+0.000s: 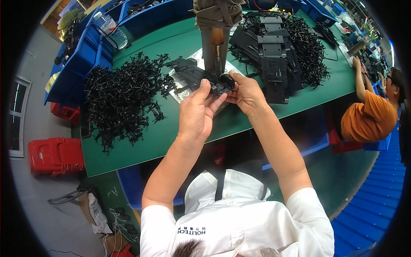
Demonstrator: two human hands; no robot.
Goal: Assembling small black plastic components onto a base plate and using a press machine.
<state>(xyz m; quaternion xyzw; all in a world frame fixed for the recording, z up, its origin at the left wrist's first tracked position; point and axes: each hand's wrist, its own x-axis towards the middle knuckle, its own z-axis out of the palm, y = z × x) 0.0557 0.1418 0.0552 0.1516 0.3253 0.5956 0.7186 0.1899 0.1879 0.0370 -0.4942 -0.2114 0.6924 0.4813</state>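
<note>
A flat black plastic chassis plate (192,76) is held at its near end, tilted, just below a fixed driver with an orange-brown body (217,36). My left hand (196,112) has its thumb on the plate's near edge and its fingers under it, closed on it. My right hand (247,92) pinches the plate's right end, beside a rounded black piece (227,81) seated under the driver's slim bit (218,60). Whether the bit touches the piece cannot be made out. A silvery sheet (173,92) lies beneath the plate on the green table.
A heap of small black plastic parts (120,100) covers the left of the table (128,158); another heap (306,51) lies right, beside stacked black plates (274,73). A blue bin (75,81), a water bottle (110,30) and a red crate (55,155) stand left. A co-worker (372,113) sits right.
</note>
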